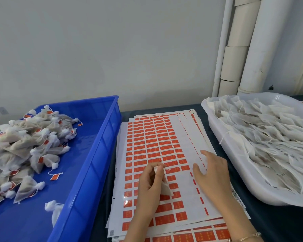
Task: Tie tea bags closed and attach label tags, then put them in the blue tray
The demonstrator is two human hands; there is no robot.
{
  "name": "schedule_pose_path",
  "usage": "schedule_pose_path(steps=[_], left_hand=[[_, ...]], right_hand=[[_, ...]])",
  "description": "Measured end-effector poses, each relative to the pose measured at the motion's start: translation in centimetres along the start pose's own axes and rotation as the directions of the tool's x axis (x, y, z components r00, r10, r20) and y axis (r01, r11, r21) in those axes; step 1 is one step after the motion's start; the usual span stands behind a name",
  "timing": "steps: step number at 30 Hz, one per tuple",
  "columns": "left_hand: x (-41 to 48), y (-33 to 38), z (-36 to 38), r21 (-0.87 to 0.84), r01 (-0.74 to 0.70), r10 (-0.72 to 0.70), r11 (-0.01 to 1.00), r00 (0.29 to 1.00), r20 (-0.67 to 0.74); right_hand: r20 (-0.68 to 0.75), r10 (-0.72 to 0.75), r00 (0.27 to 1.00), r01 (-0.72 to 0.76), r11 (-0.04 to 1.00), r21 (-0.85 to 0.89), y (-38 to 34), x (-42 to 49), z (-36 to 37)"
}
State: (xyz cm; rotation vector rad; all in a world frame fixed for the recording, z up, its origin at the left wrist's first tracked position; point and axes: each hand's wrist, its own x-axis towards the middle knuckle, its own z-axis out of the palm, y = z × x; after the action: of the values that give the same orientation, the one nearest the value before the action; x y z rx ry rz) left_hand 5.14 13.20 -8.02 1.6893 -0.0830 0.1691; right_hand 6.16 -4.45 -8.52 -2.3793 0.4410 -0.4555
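Tea bag (165,188) held over the label sheet (152,145)
Left hand (151,182) fingers pinch it; right hand (212,173) fingers rest relaxed on the sheet, blue tray (101,145) at left.

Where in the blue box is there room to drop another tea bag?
The blue plastic tray has bare floor along its right wall, beside the pile of tied tea bags, and more at the near end around one lone white bag. Its left side is crowded. The white plastic tray is packed full of untied bags.
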Motion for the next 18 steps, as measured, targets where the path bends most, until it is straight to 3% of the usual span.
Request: schedule_pose_path(steps=[5, 10, 14, 18], left_hand=[[-0.1, 0.4, 0.2, -0.036, 0.001, -0.001, 0.999, 1.0, 0.015], [-0.1, 0.3, 0.1, -0.03, 0.015, -0.015, 0.999, 1.0, 0.016], [-0.2, 0.3, 0.1, -0.008, 0.011, -0.011, 1.0, 1.0, 0.021], [-0.2, 0.3, 0.1, 0.047, 0.012, -0.013, 0.999, 1.0, 0.025]], right_hand=[[0.053, -0.011, 0.999, 0.016, 0.995, -0.102, -0.1, -0.3, 0.0], [0.015, 0.017, 1.0, -0.019, 0.989, 0.146, -0.4, -0.3, -0.6], [-0.05, 0.107, 0.993, -0.077, 0.91, 0.408, -0.5, 0.2, -1.3], [0.073, 0.228, 0.971, -0.228, 0.787, 0.573, 0.1, 0.6, -2.3]])
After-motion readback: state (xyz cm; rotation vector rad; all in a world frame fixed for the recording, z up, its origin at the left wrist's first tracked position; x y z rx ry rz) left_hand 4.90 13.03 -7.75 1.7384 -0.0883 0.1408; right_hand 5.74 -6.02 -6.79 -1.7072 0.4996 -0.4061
